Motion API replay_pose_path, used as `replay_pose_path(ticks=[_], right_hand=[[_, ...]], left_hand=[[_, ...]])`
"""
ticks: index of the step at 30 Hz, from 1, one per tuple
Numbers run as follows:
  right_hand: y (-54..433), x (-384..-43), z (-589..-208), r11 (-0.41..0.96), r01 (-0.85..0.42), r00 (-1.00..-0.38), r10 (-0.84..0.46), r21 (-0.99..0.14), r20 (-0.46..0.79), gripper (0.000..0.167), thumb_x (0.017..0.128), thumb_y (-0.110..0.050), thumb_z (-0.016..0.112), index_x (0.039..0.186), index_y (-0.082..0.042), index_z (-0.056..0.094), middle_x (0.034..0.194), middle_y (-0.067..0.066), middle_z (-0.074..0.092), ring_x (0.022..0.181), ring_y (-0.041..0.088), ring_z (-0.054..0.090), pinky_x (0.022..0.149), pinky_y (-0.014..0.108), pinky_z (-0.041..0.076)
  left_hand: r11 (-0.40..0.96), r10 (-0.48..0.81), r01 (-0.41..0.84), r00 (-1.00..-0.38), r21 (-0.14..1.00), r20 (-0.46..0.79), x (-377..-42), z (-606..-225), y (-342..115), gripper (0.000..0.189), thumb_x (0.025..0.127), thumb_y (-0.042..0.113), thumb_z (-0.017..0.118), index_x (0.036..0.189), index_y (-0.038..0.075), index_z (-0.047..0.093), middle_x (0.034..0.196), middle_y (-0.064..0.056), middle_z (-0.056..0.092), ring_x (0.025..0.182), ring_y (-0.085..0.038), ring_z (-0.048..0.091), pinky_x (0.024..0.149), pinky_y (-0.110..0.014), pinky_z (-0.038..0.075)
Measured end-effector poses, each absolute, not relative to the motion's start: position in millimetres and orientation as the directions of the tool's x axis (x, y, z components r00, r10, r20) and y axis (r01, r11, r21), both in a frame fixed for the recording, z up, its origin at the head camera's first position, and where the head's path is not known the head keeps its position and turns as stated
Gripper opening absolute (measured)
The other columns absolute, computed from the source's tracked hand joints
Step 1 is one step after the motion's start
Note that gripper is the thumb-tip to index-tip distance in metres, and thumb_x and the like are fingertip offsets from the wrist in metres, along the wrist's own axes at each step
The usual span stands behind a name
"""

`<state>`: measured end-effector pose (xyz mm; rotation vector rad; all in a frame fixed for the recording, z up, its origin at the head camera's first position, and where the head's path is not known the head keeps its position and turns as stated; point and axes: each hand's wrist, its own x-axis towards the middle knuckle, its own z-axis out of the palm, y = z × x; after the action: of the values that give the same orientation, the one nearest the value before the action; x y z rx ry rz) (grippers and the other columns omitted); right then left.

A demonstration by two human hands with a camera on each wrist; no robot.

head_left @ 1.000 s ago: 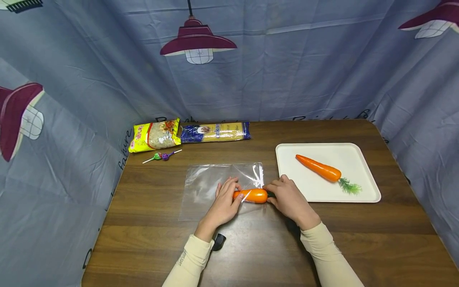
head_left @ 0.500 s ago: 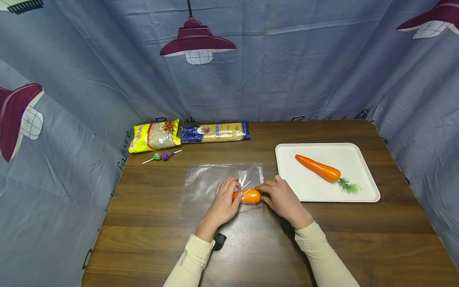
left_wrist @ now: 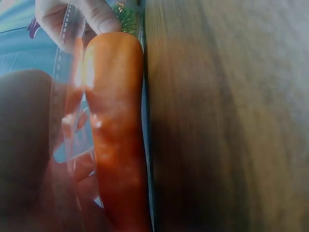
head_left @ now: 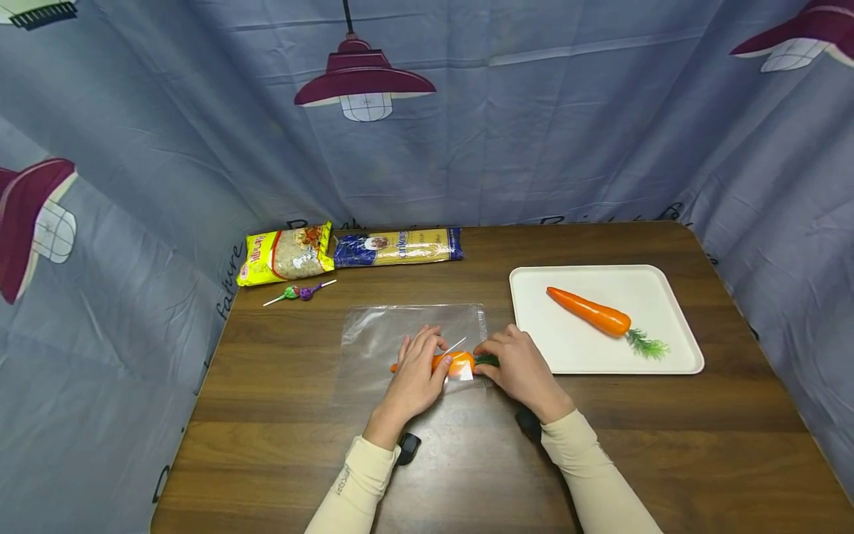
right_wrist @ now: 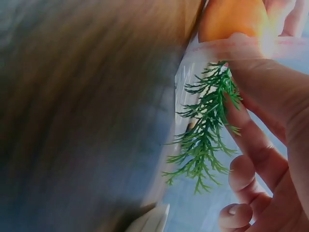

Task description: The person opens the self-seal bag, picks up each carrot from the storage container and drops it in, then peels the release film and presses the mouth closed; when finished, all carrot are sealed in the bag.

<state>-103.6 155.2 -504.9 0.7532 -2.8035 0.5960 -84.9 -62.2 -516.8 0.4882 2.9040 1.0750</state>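
Note:
An orange carrot (head_left: 460, 364) with green leafy top lies mostly inside a clear plastic bag (head_left: 376, 337) on the table. My left hand (head_left: 415, 378) is over the bag and the carrot's middle, its thumb and fingers holding the film; the tip shows beyond it. At the bag's mouth my right hand (head_left: 523, 373) pinches the carrot's thick end. The carrot body (left_wrist: 116, 96) fills the left wrist view, with film beside it. In the right wrist view the green leaves (right_wrist: 207, 125) hang outside the bag, under the right thumb and fingers.
A white tray (head_left: 534, 356) at the right bears a second carrot (head_left: 597, 313). At the back left lie a yellow food packet (head_left: 287, 254), a blue and gold packet (head_left: 400, 247) and two lollipops (head_left: 300, 291). A curtain (head_left: 500, 133) hangs behind the wooden table (head_left: 267, 445).
The carrot has slid left, deeper into the bag, and its tip now shows left of my left hand. My right hand has moved left with it. My left hand stays about where it was.

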Motion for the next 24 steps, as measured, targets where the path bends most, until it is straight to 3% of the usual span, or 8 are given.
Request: replay_pose_path(ticks=[12, 17, 24], right_hand=[[148.5, -107.2, -506.8, 0.791, -0.514, -0.856, -0.445, -0.332, 0.264, 0.031, 0.071, -0.035, 0.094, 0.092, -0.018, 0.078, 0.087, -0.004, 0.075, 0.077, 0.015, 0.050, 0.071, 0.032, 0.043], [159.4, -105.7, -500.4, 0.782, -0.499, -0.866, -0.431, -0.374, 0.255, 0.041, 0.071, -0.036, 0.093, 0.102, -0.014, 0.078, 0.094, 0.000, 0.075, 0.083, 0.020, 0.056, 0.074, 0.038, 0.046], [206.7, -114.3, -489.8, 0.838, -0.387, -0.920, -0.322, -0.385, 0.223, 0.057, 0.075, -0.034, 0.090, 0.120, -0.005, 0.072, 0.112, 0.012, 0.075, 0.096, 0.031, 0.061, 0.082, 0.047, 0.047]], left_hand=[[0.737, 0.280, 0.288, -0.954, 0.612, 0.111, -86.2, -515.5, -62.1, 0.015, 0.106, 0.028, 0.053, 0.114, 0.014, 0.055, 0.154, -0.011, 0.049, 0.151, -0.032, 0.038, 0.126, -0.059, 0.019], [0.740, 0.274, 0.285, -0.955, 0.610, 0.114, -86.9, -516.1, -61.4, 0.015, 0.106, 0.028, 0.054, 0.113, 0.015, 0.055, 0.154, -0.011, 0.050, 0.151, -0.032, 0.038, 0.126, -0.059, 0.019], [0.734, 0.266, 0.286, -0.956, 0.616, 0.126, -86.6, -516.9, -61.0, 0.017, 0.106, 0.027, 0.053, 0.113, 0.012, 0.055, 0.152, -0.012, 0.051, 0.150, -0.032, 0.039, 0.126, -0.060, 0.020]])
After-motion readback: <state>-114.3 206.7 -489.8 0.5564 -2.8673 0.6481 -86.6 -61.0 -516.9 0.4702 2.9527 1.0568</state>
